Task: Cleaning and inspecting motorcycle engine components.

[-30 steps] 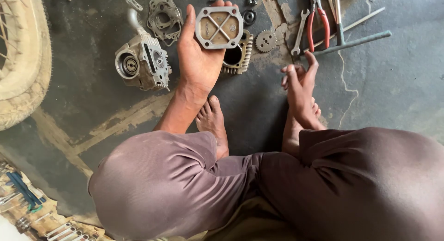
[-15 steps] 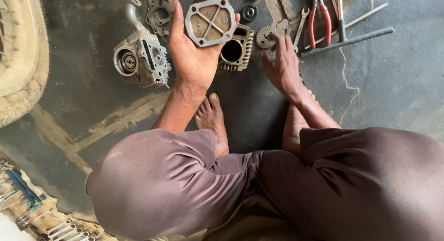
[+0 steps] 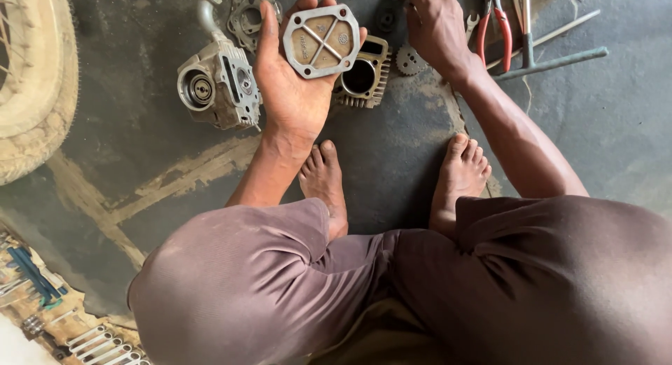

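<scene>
My left hand holds a square grey metal engine cover with a cross rib, flat in the palm. Under it on the floor stands a finned engine cylinder and a small gear. My right hand reaches forward past the gear to the small parts at the top edge; its fingertips are cut off by the frame, so what they touch is hidden. An aluminium cylinder head lies left of my left hand.
Red-handled pliers, a wrench and long metal tools lie at the top right. A gasket plate is top centre. A tyre fills the left. Spanners lie bottom left. My bare feet rest on the dark concrete.
My right hand has left my foot and stretched forward past the gear to the top edge. My left hand keeps the cover, and the view has shifted slightly.
</scene>
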